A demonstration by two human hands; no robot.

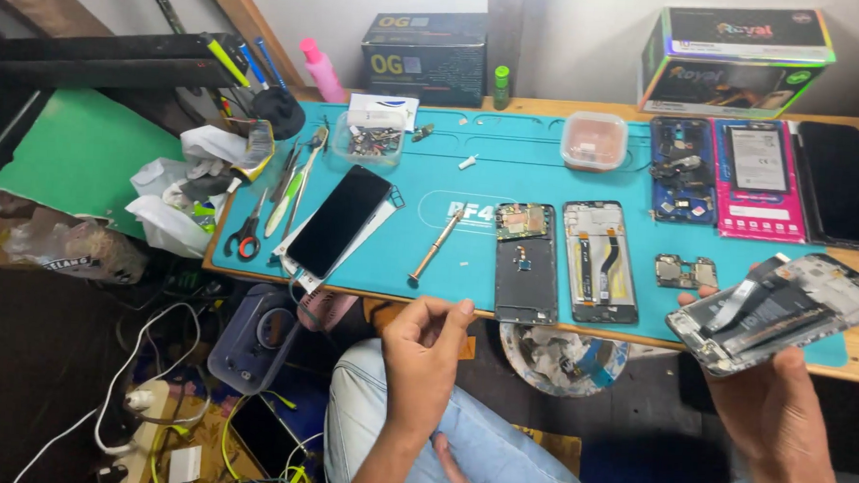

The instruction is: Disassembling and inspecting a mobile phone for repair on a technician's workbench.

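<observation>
**Opened phone in the right hand, left hand pinched shut**

The right hand (775, 406) grips an opened phone (782, 313) from below, at the 4 o'clock corner of the mat (539, 174). The phone lies tilted, its insides facing up, and juts from the palm toward 1 o'clock. Its far end hangs over the mat's edge.

The left hand (422, 362) sits at 6 o'clock, off the mat and above the knee. Its thumb and fingertips are pinched together. Whether something tiny sits between them is too small to tell.

The right fingers are mostly hidden under the phone. The wrist is cut off by the lower edge.

A screwdriver (435, 245) lies on the mat at 12 o'clock from the left hand. Two open phone frames (564, 262) lie side by side between the hands. A dark phone (339, 220) rests at 10 o'clock, with scissors (247, 232) beside it. The teal mat covers a wooden bench against a pale wall. Boxes (737, 57) stand at the back.
</observation>
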